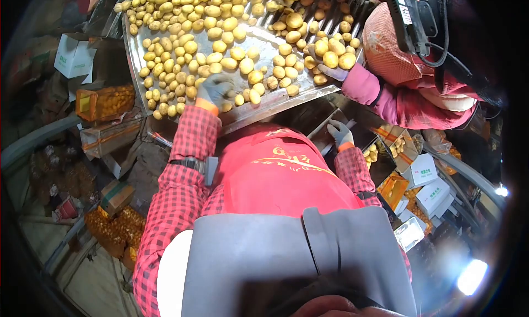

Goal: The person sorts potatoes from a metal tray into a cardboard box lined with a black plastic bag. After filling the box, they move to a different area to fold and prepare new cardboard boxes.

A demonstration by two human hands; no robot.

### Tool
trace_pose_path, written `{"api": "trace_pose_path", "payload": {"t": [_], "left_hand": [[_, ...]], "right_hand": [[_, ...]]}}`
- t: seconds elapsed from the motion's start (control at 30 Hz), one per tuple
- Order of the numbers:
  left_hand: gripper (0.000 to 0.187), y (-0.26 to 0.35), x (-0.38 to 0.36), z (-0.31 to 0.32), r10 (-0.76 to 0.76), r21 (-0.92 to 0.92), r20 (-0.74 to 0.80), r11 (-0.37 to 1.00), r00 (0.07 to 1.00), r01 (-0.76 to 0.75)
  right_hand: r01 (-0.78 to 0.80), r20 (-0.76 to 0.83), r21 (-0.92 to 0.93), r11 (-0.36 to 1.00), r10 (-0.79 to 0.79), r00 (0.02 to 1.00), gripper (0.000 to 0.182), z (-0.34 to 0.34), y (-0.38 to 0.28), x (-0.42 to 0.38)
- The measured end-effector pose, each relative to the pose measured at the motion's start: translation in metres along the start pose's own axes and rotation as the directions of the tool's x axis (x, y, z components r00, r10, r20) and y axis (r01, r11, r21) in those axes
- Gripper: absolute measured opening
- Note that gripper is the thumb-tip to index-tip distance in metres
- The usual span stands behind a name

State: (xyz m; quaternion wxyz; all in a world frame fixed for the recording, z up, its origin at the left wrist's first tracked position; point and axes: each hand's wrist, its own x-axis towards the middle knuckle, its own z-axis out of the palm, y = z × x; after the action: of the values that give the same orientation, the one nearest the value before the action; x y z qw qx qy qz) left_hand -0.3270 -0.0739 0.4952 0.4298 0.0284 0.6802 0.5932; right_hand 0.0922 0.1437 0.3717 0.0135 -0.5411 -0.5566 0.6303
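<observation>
My left hand [216,91], in a grey glove with an orange cuff, is over the near edge of a metal sorting tray [264,103]. Its fingers curl down among yellow potatoes [181,77]; whatever lies under them is hidden. My right hand [340,134], gloved the same way, is lower and to the right, below the tray's rim. Its fingers are partly stretched, beside the edge of a dark box [361,136], and I see no potato in them. Potatoes lie thickly across the far part of the tray and more loosely near my left hand.
At the right, another person's gloved hand [333,71] with a pink sleeve touches potatoes by the rollers [352,19]. White cartons [432,193] and orange net bags [394,189] stand at the right. More bags [113,229] and cartons [74,55] are at the left.
</observation>
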Motion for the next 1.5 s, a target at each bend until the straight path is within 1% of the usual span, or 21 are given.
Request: {"api": "trace_pose_path", "payload": {"t": [0.2,0.23,0.27,0.3,0.37,0.43,0.47,0.5,0.53,0.6,0.7,0.8,0.97,1.03,1.07,1.1,1.17,1.2,1.33,1.4,1.5], "left_hand": [[0.023,-0.019,-0.052,0.134,0.009,0.108,0.561,0.991,0.827,-0.083],[0.028,-0.028,-0.063,0.153,0.1,0.274,0.625,0.9,0.774,-0.338],[0.033,-0.034,-0.067,0.162,0.165,0.397,0.697,0.721,0.698,-0.568],[0.028,-0.013,-0.067,0.167,0.611,0.353,0.715,0.104,0.339,-0.93],[0.021,0.01,-0.037,0.174,0.288,0.745,0.616,0.091,0.734,-0.661],[0.018,-0.01,0.021,0.145,0.516,0.928,0.321,-0.005,0.795,-0.371],[0.025,-0.035,0.035,0.118,0.854,0.936,0.254,-0.099,0.454,-0.337],[0.034,-0.031,0.05,0.095,0.649,0.959,0.267,-0.102,0.713,-0.266],[0.034,-0.024,0.057,0.085,0.651,0.957,0.269,-0.097,0.71,-0.273],[0.042,-0.009,0.062,0.071,0.214,0.964,0.199,0.132,0.956,-0.23],[0.049,-0.004,0.052,0.045,0.072,0.977,0.08,0.194,0.994,-0.093],[0.05,-0.057,0.051,-0.007,0.448,0.962,0.196,0.084,0.872,-0.259],[0.048,-0.047,0.039,-0.015,0.392,0.979,-0.008,0.189,0.92,-0.073],[0.051,0.0,-0.005,0.033,0.235,0.508,-0.119,0.849,0.965,-0.144],[0.053,-0.026,0.006,0.043,0.557,0.685,-0.001,0.606,0.831,-0.406],[0.054,-0.011,-0.012,0.065,0.688,0.615,0.136,0.506,0.713,-0.605],[0.062,0.018,-0.038,0.09,0.442,0.308,0.382,0.767,0.811,-0.563],[0.059,0.009,-0.031,0.092,0.696,0.42,0.4,0.44,0.597,-0.794],[0.054,0.007,0.033,0.036,0.592,0.801,0.195,0.364,0.782,-0.475],[0.039,0.015,0.056,-0.001,0.606,0.94,0.138,0.17,0.783,-0.297],[0.033,0.009,0.091,-0.012,0.714,0.898,0.209,0.131,0.669,-0.421]], "right_hand": [[-0.076,0.076,0.083,0.994,0.07,0.995,0.041,0.002,0.004,-0.015],[-0.036,0.058,0.027,0.999,0.034,0.998,0.041,0.001,-0.003,-0.022],[0.005,0.041,-0.032,0.999,-0.004,0.999,0.041,0.0,-0.006,-0.025],[0.01,0.038,-0.034,0.999,-0.009,0.999,0.041,-0.004,-0.003,-0.027],[-0.076,0.055,0.172,0.982,0.067,0.996,0.039,-0.018,0.009,-0.033],[-0.077,0.017,0.165,0.983,0.076,0.997,0.039,-0.029,0.02,-0.04],[-0.083,-0.018,0.159,0.984,0.087,0.996,0.038,-0.034,0.027,-0.043],[-0.092,-0.032,0.103,0.99,0.096,0.995,0.038,-0.036,0.035,-0.04],[-0.09,-0.041,0.1,0.991,0.094,0.995,0.038,-0.037,0.032,-0.043],[-0.105,0.038,-0.03,0.994,0.106,0.994,0.041,-0.029,0.008,-0.055],[0.031,0.14,-0.212,0.977,-0.001,0.99,0.044,-0.014,-0.042,-0.07],[0.169,0.288,-0.319,0.932,-0.075,0.955,0.046,0.001,-0.071,-0.052],[-0.08,0.521,0.018,0.997,0.059,0.851,0.055,0.071,-0.194,-0.06],[-0.381,0.573,0.188,0.905,0.213,0.791,0.065,0.114,-0.213,-0.042],[-0.558,0.578,0.23,0.797,0.35,0.737,0.07,0.137,-0.221,-0.033],[-0.364,0.583,0.518,0.774,-0.008,0.812,0.07,0.149,-0.217,-0.052],[-0.463,0.607,0.71,0.531,-0.127,0.785,0.062,0.173,-0.204,-0.037],[-0.489,0.57,0.766,0.417,-0.09,0.817,0.06,0.184,-0.202,-0.028],[-0.548,0.726,0.654,0.521,-0.229,0.649,0.053,0.152,-0.172,-0.003],[-0.475,0.67,0.662,0.58,-0.172,0.722,0.053,0.153,-0.174,-0.011],[-0.519,0.659,0.676,0.523,-0.115,0.743,0.055,0.156,-0.17,-0.017]]}}
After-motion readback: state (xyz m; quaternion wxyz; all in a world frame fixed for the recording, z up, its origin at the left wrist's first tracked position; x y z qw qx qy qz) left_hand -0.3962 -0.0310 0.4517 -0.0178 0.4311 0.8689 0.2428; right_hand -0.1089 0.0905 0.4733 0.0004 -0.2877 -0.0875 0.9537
